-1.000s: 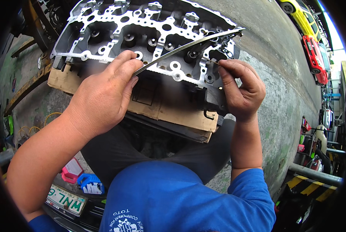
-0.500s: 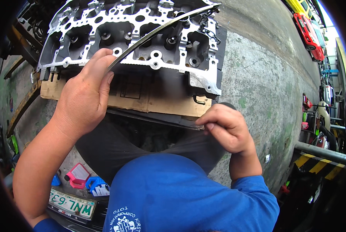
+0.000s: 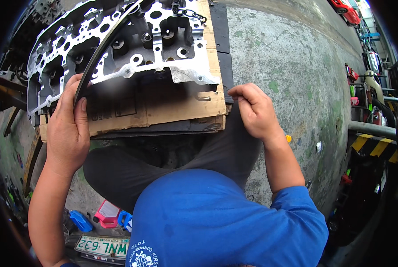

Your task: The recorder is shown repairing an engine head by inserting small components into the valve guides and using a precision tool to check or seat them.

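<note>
A silver cylinder head (image 3: 193, 71) rests on cardboard (image 3: 150, 114) at the upper left, with a small black chain (image 3: 191, 14) at its right end. My left hand (image 3: 67, 129) is closed round the lower end of a long, narrow metal strip (image 3: 97, 58), which rises diagonally across the head and leaves the top of the frame. My right hand (image 3: 252, 109) is closed in a pinch beside the board's right edge, off the head; what its fingertips hold, if anything, is too small to make out.
A dark engine part on a metal stand (image 3: 10, 89) fills the far left. Plastic bottles (image 3: 107, 213) and a licence plate (image 3: 102, 244) lie at the lower left. Parked cars (image 3: 343, 11) and a railing (image 3: 370, 127) above striped edging line the right.
My right hand has left the cylinder head and moved down, beside the board. My left hand still grips the strip, now lying more steeply. The head appears further left as the view shifts.
</note>
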Available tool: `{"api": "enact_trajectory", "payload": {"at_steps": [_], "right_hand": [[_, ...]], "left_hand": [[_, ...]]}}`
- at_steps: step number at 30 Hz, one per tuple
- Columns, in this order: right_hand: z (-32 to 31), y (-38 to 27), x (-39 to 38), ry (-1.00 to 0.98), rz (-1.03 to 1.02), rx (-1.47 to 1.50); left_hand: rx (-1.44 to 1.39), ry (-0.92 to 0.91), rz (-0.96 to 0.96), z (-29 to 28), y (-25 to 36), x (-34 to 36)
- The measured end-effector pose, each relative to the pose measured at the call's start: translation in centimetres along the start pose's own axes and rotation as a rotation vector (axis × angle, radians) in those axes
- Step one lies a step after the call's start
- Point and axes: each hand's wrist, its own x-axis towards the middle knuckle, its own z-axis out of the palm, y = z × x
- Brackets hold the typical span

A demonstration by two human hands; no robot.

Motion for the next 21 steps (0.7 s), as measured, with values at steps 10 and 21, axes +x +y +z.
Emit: {"api": "enact_trajectory", "payload": {"at_steps": [10, 21], "right_hand": [[1.8, -0.5, 2.9, -0.304, 0.165, -0.390], [2.9, 1.0, 2.4, -0.259, -0.063, -0.505]], "left_hand": [[-0.116, -0.053, -0.060, -0.4, 1.2, 0.3], [-0.068, 0.086, 0.031, 0.3, 0.8, 0.4]]}}
